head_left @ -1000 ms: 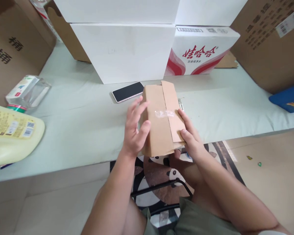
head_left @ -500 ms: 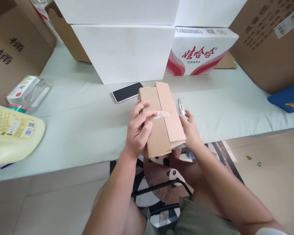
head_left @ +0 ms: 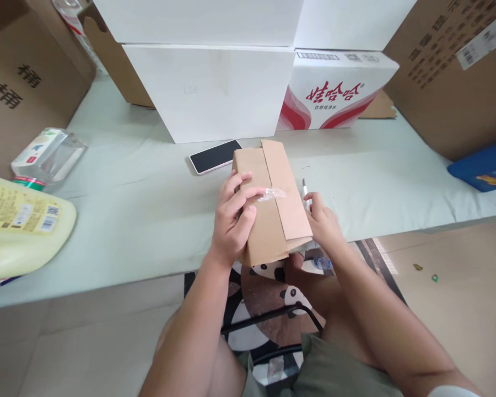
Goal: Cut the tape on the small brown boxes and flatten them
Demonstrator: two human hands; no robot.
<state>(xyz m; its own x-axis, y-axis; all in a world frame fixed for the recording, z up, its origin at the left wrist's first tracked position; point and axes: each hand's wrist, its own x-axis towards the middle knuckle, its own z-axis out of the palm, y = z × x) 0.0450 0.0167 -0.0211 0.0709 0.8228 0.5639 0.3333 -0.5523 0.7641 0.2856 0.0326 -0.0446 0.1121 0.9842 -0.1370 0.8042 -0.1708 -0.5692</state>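
Observation:
A small brown cardboard box (head_left: 256, 226) stands tilted at the table's front edge, its top flaps crossed by a strip of clear tape (head_left: 274, 193). My left hand (head_left: 235, 218) grips its left side, the index finger stretched along the top to the tape. To the right of the box, my right hand (head_left: 323, 220) is closed around a slim silver tool that looks like a craft knife (head_left: 305, 188). Its narrow end points away from me, and the rest is hidden by my fingers and the box. Behind the box lies a phone (head_left: 215, 157) with a dark screen.
White cartons (head_left: 215, 94) and a red-and-white carton (head_left: 334, 91) stand at the back. On the left are a clear bottle (head_left: 52, 157) and a yellow jug (head_left: 28, 231). A blue package (head_left: 483, 168) sits at the right, below a large brown carton (head_left: 450, 71).
My right hand has taken hold of the craft knife and drawn it slightly towards me. The left hand and the box have hardly moved.

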